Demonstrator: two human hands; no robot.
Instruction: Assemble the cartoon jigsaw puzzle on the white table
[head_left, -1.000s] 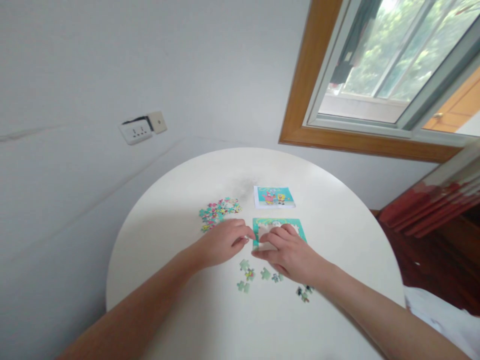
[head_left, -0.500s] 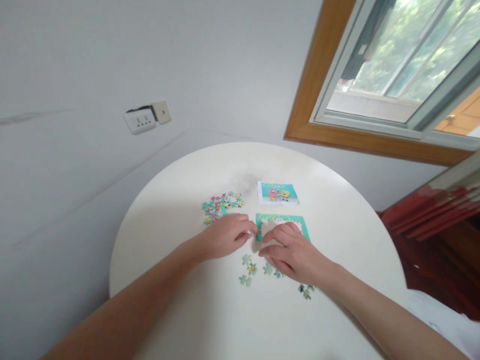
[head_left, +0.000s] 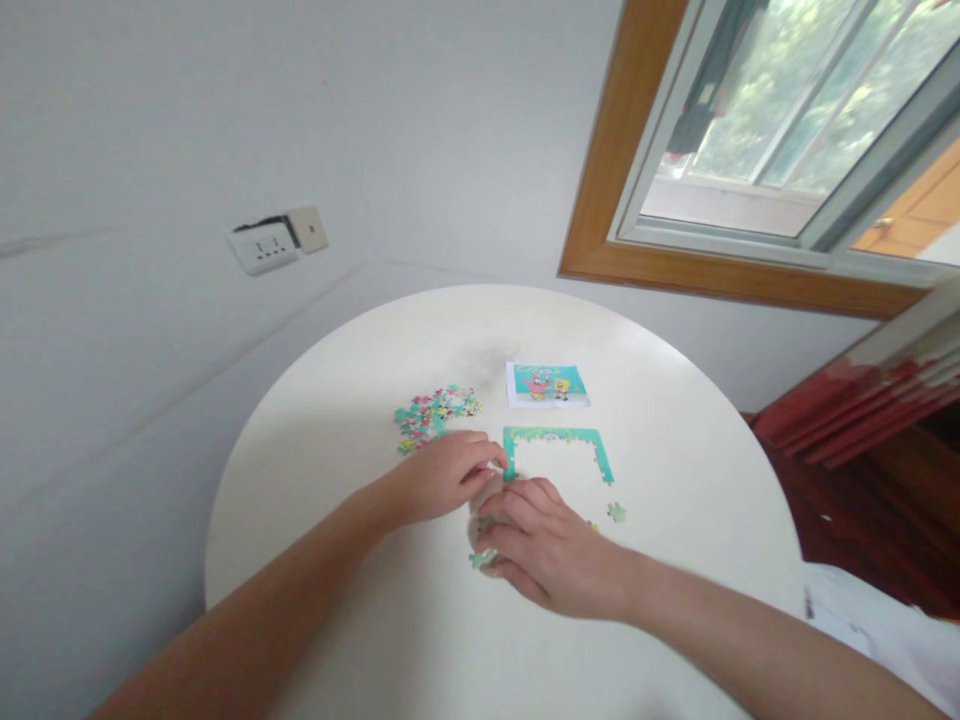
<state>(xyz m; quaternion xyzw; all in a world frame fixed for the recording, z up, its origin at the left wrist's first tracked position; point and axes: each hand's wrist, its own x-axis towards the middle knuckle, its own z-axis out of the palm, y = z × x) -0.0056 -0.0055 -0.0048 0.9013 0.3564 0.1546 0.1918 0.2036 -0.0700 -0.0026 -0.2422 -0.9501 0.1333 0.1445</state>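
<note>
Showing a round white desk (head_left: 675, 430) from the wearer's side

Largest in the field, the pale wall (head_left: 420, 130) stands behind the desk, with a wood-framed window (head_left: 750, 130) at upper right. Two bare hands meet near the middle of the desk. The right hand (head_left: 551, 550) lies nearer the wearer, fingers bent and slightly blurred; whether its grip grasps a piece or merely covers some cannot be told. The left hand (head_left: 446, 478) lies farther off and to the left, its thumb and forefinger drawn close at the left side of the puzzle border (head_left: 555, 434); anything between them is hidden.

The border, teal, forms three sides and stands open toward the wearer, its long axis running left to right. Beyond it lies a picture card (head_left: 547, 386) with one pink and one yellow cartoon figure; left of both, a heap of mixed pieces (head_left: 435, 415). A lone pale green piece (head_left: 616, 512) sits below the border's right end.

Key relation: a pale green piece (head_left: 480, 561) lies at the fingertips of the right hand, the nearer one, to the left of its grip and on the wearer's side of the border. Its long axis is partly covered.

Lettering: no brand or label is legible; the card's yellowish top markings are too small to read.
</note>
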